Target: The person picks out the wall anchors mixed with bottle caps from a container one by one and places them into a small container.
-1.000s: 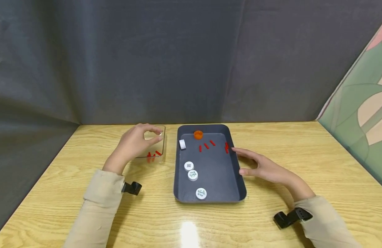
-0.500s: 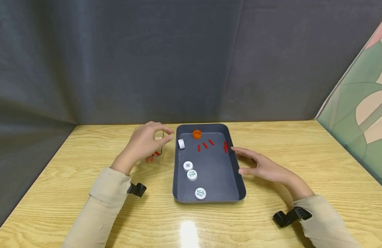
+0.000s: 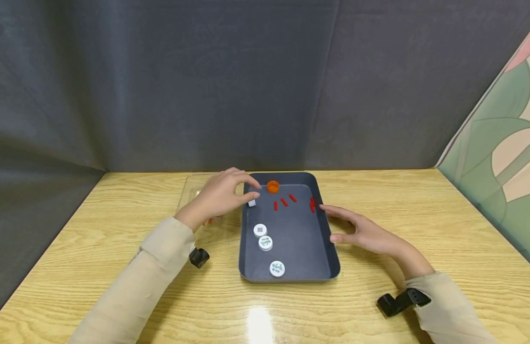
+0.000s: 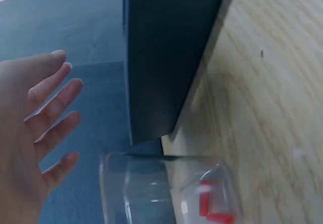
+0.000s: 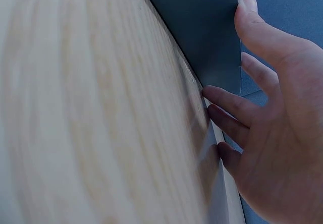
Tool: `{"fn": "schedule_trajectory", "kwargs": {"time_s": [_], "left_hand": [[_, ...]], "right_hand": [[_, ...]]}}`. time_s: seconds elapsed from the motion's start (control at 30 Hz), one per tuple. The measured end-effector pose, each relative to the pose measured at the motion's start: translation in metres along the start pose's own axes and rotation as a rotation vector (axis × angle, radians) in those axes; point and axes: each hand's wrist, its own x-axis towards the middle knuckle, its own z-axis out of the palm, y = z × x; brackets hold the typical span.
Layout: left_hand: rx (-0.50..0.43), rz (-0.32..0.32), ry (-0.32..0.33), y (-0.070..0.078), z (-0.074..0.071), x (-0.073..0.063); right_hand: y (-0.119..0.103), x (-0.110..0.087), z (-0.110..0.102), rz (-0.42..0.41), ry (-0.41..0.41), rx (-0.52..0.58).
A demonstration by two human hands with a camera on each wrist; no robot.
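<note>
My left hand (image 3: 223,193) hovers over the left rim of a dark grey tray (image 3: 297,243), thumb and fingers apart and nothing between them. Under its fingertips a white cap (image 3: 252,203) stands on edge, partly hidden. An orange cap (image 3: 273,186) lies near the tray's back. Several small red sticks (image 3: 284,202) are scattered in the tray, some against its right wall. White caps with printing, such as the nearest one (image 3: 277,268), lie flat on the left side. My right hand (image 3: 365,232) rests its extended fingertips against the tray's right side.
A clear container (image 4: 136,188) stands left of the tray, partly behind my left hand, with red pieces (image 4: 204,204) inside. Dark cloth (image 3: 204,95) rises behind the wooden table (image 3: 394,191).
My left hand has moved right, from above the clear container to above the tray's left rim. The right hand stays in place. The things in the tray have not moved.
</note>
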Motion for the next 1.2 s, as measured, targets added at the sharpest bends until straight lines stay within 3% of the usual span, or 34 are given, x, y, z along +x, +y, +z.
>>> {"fn": "schedule_trajectory", "kwargs": {"time_s": [0.4,0.67,1.0,1.2], "left_hand": [[0.006,0.08,-0.114,0.003,0.02,0.019],[0.037,0.157,-0.135,0.003,0.034,0.033],[0.07,0.124,-0.206,0.002,0.047,0.044],[0.096,0.113,-0.202,-0.001,0.053,0.047]], "right_hand": [[0.0,-0.001,0.0,0.013,-0.004,0.005],[0.001,-0.002,0.0,0.008,0.001,0.015],[0.0,-0.002,-0.001,0.008,0.001,0.012],[0.0,-0.002,0.0,0.012,0.003,0.001]]}}
